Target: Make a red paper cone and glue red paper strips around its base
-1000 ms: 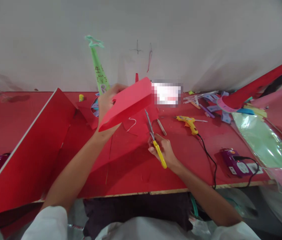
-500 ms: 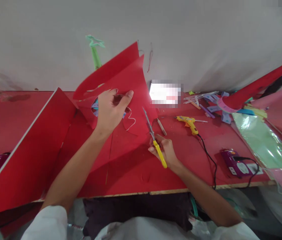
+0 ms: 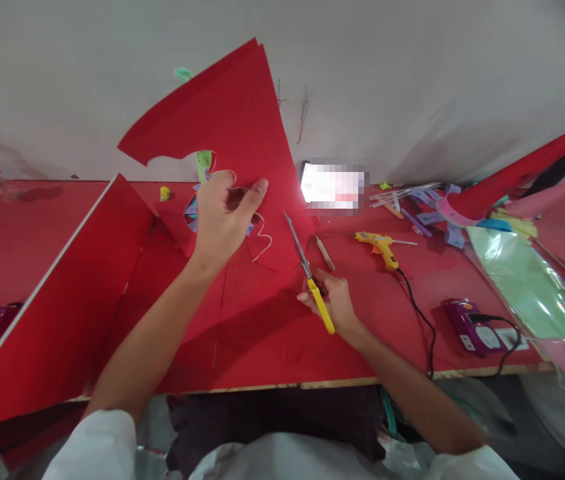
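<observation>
My left hand [image 3: 222,217] is closed on the lower edge of a large red paper sheet [image 3: 232,120], which stands nearly upright in front of the wall and has a curved piece cut out of its left side. My right hand [image 3: 335,303] grips yellow-handled scissors [image 3: 309,277] low over the red table [image 3: 272,333]. Their blades point up and left toward the sheet's lower right corner and sit close to its edge.
A big red board [image 3: 57,293] leans at the left. A yellow glue gun [image 3: 379,247] with a black cord lies right of the scissors. A purple device [image 3: 469,327], green film [image 3: 527,280], a red cone [image 3: 522,163] and paper scraps crowd the right side.
My left hand has swung the red sheet up from a low folded tilt to nearly upright, opening it out. The right hand with the scissors has barely moved.
</observation>
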Demonstrator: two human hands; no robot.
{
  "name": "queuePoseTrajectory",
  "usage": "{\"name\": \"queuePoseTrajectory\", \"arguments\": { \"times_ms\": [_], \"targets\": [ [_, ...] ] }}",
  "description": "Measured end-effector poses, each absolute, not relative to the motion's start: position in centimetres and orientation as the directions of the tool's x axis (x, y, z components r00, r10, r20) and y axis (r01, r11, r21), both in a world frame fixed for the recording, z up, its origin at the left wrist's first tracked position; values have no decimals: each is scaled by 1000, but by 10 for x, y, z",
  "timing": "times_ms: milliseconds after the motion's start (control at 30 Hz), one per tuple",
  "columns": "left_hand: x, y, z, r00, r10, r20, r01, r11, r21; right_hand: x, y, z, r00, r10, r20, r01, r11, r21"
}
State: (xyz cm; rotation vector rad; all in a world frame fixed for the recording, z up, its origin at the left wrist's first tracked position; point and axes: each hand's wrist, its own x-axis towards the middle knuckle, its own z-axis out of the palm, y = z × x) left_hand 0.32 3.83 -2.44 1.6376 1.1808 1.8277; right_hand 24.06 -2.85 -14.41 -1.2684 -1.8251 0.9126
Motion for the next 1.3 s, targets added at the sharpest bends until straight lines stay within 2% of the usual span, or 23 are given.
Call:
{"name": "queuePoseTrajectory", "arguments": {
  "times_ms": [200, 367, 533, 933, 1133, 1300],
  "targets": [
    [-4, 45, -34, -171, 743, 648, 300, -587, 752, 240, -29, -146, -239, 957, 167, 429, 258, -865],
    [-7, 46, -35, -125, 748, 652, 351, -581, 735, 240, -29, -147, -235, 966, 110, 389, 197, -900],
    [-6, 46, -35, -147, 748, 647, 362, -568, 739, 240, -29, -147, -246, 965, 93, 357, 180, -917],
    [-4, 37, -26, -125, 763, 634, 429, -535, 728, 237, -29, -151, -335, 937, 94, 281, 195, -940],
    [0, 36, -24, -70, 742, 667, 480, -561, 674, 235, -28, -168, -347, 935, 67, 197, 143, -970],
    [7, 33, -23, -15, 737, 676, 508, -577, 640, 232, -29, -170, -421, 905, 58, 139, 127, -982]
  ]
}}
